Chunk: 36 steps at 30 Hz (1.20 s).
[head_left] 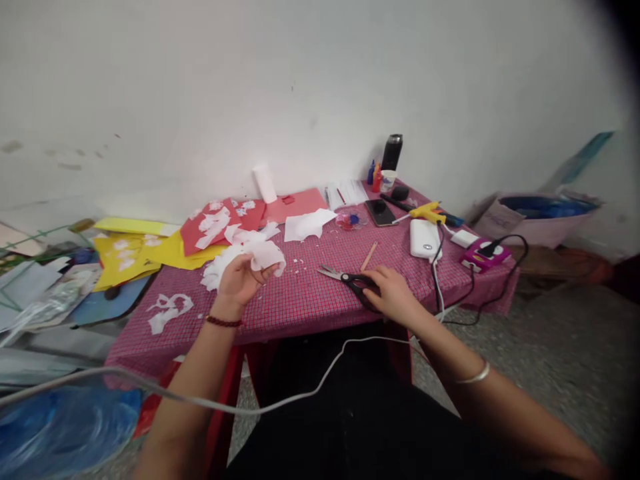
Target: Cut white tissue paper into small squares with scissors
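My left hand (pixel 239 283) pinches a small piece of white paper (pixel 267 257) above the table, its fingers closed on the edge. Under and behind it lies a heap of white paper cutouts (pixel 215 272). To the right, my right hand (pixel 393 291) has its fingers at the handles of black-handled scissors (pixel 350 277). The scissors lie low over the checked cloth, blades a little apart and pointing left. A pencil (pixel 370 255) rests just beyond my right hand. Curled white paper scraps (pixel 170 311) lie at the left front.
A checked tablecloth (pixel 300 300) covers the table. Red paper sheets (pixel 310 202) and yellow ones (pixel 125 257) lie at the back and left. A phone (pixel 381 212), yellow glue gun (pixel 427 212), white power bank (pixel 425 239) and purple power strip (pixel 485 255) occupy the right. A white cable (pixel 295 398) crosses in front.
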Each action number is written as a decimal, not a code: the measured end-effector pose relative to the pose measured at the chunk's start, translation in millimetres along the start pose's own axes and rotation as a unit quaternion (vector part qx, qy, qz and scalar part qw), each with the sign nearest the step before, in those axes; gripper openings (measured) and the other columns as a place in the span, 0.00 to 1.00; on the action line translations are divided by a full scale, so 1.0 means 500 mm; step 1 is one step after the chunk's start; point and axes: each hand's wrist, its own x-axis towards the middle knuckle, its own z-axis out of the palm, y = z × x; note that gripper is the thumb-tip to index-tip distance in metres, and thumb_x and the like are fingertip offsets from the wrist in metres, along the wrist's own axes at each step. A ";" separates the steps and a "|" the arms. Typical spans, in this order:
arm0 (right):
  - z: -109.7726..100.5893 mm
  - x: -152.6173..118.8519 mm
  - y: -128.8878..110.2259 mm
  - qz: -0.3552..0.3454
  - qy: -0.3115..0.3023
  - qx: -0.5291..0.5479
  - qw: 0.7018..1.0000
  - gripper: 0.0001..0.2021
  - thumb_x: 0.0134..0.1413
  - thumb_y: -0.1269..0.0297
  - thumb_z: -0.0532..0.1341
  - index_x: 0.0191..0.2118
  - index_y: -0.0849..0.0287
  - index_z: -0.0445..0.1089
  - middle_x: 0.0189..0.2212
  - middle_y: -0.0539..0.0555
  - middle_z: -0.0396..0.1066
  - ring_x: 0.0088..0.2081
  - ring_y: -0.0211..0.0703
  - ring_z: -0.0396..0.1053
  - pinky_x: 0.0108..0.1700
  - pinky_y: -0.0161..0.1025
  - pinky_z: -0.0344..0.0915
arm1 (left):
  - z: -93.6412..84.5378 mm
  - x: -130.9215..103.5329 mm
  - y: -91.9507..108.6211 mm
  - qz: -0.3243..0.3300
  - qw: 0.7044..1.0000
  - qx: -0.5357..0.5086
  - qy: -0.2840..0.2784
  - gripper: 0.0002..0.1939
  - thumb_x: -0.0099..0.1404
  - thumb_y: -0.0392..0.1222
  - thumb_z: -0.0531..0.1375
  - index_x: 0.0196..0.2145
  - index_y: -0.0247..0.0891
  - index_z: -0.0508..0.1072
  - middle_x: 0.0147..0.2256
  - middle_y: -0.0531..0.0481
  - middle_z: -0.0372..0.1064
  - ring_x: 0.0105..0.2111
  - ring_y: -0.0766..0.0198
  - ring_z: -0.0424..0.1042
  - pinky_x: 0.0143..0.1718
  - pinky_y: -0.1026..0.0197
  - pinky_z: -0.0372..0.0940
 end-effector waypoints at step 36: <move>-0.080 0.034 -0.145 0.061 -0.176 0.506 0.842 0.16 0.49 0.55 0.69 0.34 0.60 0.66 0.22 0.43 0.62 0.21 0.29 0.58 0.22 0.28 0.53 | 0.086 -0.124 -0.084 -0.027 0.983 0.164 -0.082 0.16 0.47 0.41 0.73 0.35 0.36 0.80 0.30 0.48 0.79 0.29 0.61 0.76 0.36 0.59 0.71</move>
